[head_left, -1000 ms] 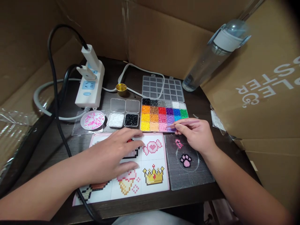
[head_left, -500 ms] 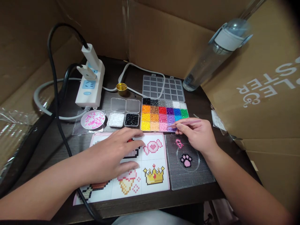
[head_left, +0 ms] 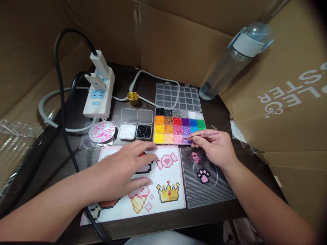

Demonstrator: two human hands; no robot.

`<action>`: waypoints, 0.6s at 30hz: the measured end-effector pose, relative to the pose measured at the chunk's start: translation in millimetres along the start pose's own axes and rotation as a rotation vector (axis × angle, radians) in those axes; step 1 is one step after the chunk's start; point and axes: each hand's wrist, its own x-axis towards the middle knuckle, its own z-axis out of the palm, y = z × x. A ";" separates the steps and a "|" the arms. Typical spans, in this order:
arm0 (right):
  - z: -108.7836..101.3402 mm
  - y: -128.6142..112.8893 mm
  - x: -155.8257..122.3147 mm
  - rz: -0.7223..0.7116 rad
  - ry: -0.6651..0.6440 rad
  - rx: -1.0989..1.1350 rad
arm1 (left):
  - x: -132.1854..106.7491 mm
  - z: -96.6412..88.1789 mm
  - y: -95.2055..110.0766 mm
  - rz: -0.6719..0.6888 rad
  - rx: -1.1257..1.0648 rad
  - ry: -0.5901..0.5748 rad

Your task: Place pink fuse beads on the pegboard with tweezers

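My right hand (head_left: pixel 216 147) grips pink tweezers (head_left: pixel 204 135), whose tips reach the light pink compartment of the bead box (head_left: pixel 168 119). Whether a bead sits between the tips is too small to tell. Below that hand lies a clear pegboard (head_left: pixel 209 197), bearing a black and pink bead paw (head_left: pixel 203 176) and a small pink bead piece (head_left: pixel 196 157). My left hand (head_left: pixel 127 168) rests with fingers spread on the pattern sheet (head_left: pixel 168 209), covering part of its pictures. A candy, a crown and an ice cream show on the sheet.
Small cases hold white beads (head_left: pixel 126 131) and black beads (head_left: pixel 144 131). A dish (head_left: pixel 102 132) of pink and white beads stands left, near a power strip (head_left: pixel 98 98) with cables. A gold cup (head_left: pixel 133 98) and a water bottle (head_left: pixel 230 64) stand behind; cardboard walls (head_left: pixel 178 44) surround the table.
The view has shifted very slightly. My right hand still has the tweezers at the light pink beads, and my left hand stays on the sheet.
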 end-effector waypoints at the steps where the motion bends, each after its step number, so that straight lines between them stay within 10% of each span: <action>1: -0.1 0.5 0.1 0.000 -0.002 -0.001 | 0.2 -0.1 0.3 -0.001 0.002 0.000; 18: -10.3 -5.0 1.7 -0.099 0.083 0.103 | -0.9 -0.9 -2.6 0.011 -0.047 0.026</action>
